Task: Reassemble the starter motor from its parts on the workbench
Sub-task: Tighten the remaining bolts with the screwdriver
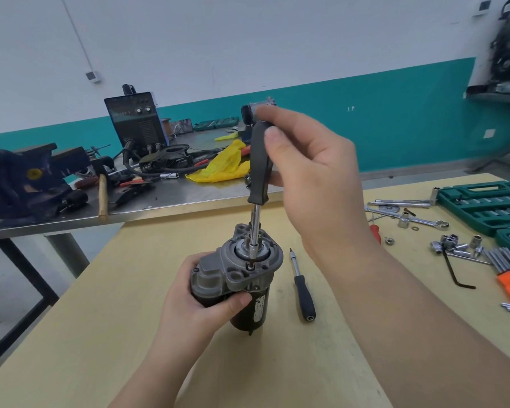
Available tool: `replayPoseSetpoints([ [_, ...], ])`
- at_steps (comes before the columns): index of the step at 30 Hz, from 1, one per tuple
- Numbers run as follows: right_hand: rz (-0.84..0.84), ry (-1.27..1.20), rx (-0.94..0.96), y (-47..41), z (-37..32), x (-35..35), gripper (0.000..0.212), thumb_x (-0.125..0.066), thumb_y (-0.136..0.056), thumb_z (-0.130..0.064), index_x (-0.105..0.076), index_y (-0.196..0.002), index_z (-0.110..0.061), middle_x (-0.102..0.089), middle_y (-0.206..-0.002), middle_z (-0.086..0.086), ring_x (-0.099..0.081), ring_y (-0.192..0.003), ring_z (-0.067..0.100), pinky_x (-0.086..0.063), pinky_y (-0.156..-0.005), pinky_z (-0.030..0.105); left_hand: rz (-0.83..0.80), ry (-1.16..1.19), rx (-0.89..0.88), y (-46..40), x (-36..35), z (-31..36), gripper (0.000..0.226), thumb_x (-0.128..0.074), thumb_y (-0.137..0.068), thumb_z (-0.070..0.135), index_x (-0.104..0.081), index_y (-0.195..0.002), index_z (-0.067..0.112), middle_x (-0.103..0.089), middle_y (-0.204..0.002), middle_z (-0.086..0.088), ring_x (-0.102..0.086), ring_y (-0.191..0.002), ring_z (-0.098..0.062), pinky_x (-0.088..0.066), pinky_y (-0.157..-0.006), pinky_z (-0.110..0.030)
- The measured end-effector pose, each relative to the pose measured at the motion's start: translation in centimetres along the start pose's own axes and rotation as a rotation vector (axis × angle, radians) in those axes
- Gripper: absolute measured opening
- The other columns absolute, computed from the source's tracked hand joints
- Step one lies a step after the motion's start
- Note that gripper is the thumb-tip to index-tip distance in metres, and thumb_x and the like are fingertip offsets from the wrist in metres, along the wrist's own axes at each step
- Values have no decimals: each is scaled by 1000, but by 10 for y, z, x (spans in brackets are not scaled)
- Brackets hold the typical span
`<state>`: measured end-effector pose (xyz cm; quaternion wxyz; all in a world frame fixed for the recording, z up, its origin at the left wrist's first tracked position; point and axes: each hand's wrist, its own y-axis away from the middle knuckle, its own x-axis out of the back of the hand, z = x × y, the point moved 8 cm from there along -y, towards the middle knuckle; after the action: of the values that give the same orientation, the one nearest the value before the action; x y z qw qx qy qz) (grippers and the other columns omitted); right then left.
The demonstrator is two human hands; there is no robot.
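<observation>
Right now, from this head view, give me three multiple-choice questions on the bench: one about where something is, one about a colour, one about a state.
1. Where does the spare black-handled driver lie?
A. on the wooden table right of the grey-and-black starter motor
B. on the steel bench
C. inside the green socket case

2. What colour is the crumpled cloth on the steel bench?
A. red
B. yellow
C. white

3. How is the starter motor positioned?
A. lying flat, untouched
B. clamped in the vise
C. upright, gripped by the left hand

Answers: 1 A, it lies beside the motor; 2 B, plainly yellow; 3 C, the fingers wrap its body while the right hand holds a driver onto it.
</observation>
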<state>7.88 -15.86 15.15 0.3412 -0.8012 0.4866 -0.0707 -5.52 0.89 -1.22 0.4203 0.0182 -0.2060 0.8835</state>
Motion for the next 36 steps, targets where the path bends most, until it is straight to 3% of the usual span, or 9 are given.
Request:
replayPoseSetpoints([
  [3, -14, 35, 19, 0, -2, 0, 29, -63, -103, -15, -75, -128, -22, -79, -112, -7, -76, -104, 17, -67, -83, 42, 1, -4, -1, 0, 0, 0, 68, -97, -56, 41, -68, -118, 40, -80, -117, 4, -77, -104, -12, -60, -75, -20],
  [7, -28, 123, 68, 0, -7, -2, 28, -75, -97, -21, -74, -123, -31, -74, -99, -20, -73, -94, 12, -66, -82, 43, 8, -13, -3, 0, 1, 0, 68, -96, -56, 42, -67, -117, 42, -80, -117, 6, -77, -104, -11, -62, -73, -24],
  [13, -21, 18, -2, 1, -1, -2, 30, -61, -101, -19, -75, -128, -22, -79, -111, -7, -76, -103, 16, -67, -84, 46, 11, -12, 1, 0, 1, -2, 71, -97, -56, 41, -67, -120, 40, -80, -117, 5, -77, -103, -11, -61, -73, -22],
  [18, 2, 124, 61, 1, -7, 0, 30, -77, -95, -23, -74, -124, -28, -74, -99, -13, -73, -90, 15, -67, -77, 44, 18, -14, 6, 0, 1, -3, 71, -97, -57, 41, -66, -121, 41, -80, -117, 5, -77, -103, -12, -61, -70, -24],
  [21, 4, 83, 30, 2, -5, 0, 29, -72, -96, -27, -75, -125, -26, -76, -104, -14, -74, -98, 14, -66, -85, 45, 16, -16, 6, 0, 1, -3, 71, -97, -57, 42, -66, -120, 43, -80, -118, 6, -77, -104, -12, -60, -76, -29],
  [24, -16, 39, -5, 2, -2, -3, 30, -62, -101, -20, -74, -128, -22, -79, -113, -5, -75, -106, 17, -66, -87, 46, 15, -16, 8, 0, 1, -3, 72, -97, -56, 41, -66, -122, 41, -80, -117, 6, -77, -103, -12, -62, -71, -25],
  [30, -15, 122, 45, 2, -8, -1, 33, -80, -94, -24, -75, -126, -27, -75, -96, -15, -71, -85, 5, -66, -76, 33, 17, -23, 10, 0, 2, -3, 70, -96, -55, 40, -67, -118, 42, -80, -114, 6, -77, -100, -10, -58, -74, -16],
  [33, -16, 56, 5, 3, -5, -2, 33, -72, -100, -27, -74, -132, -22, -79, -108, -11, -75, -98, 8, -67, -83, 38, 16, -22, 9, -1, 1, -3, 71, -96, -54, 40, -67, -118, 42, -81, -114, 6, -77, -100, -10, -59, -74, -16],
  [36, -17, 34, -14, 2, -3, -2, 30, -65, -103, -19, -74, -131, -22, -79, -111, -4, -76, -100, 14, -67, -78, 37, 13, -28, 8, -1, 1, -3, 70, -96, -55, 39, -67, -118, 42, -81, -113, 6, -77, -99, -10, -58, -72, -15],
])
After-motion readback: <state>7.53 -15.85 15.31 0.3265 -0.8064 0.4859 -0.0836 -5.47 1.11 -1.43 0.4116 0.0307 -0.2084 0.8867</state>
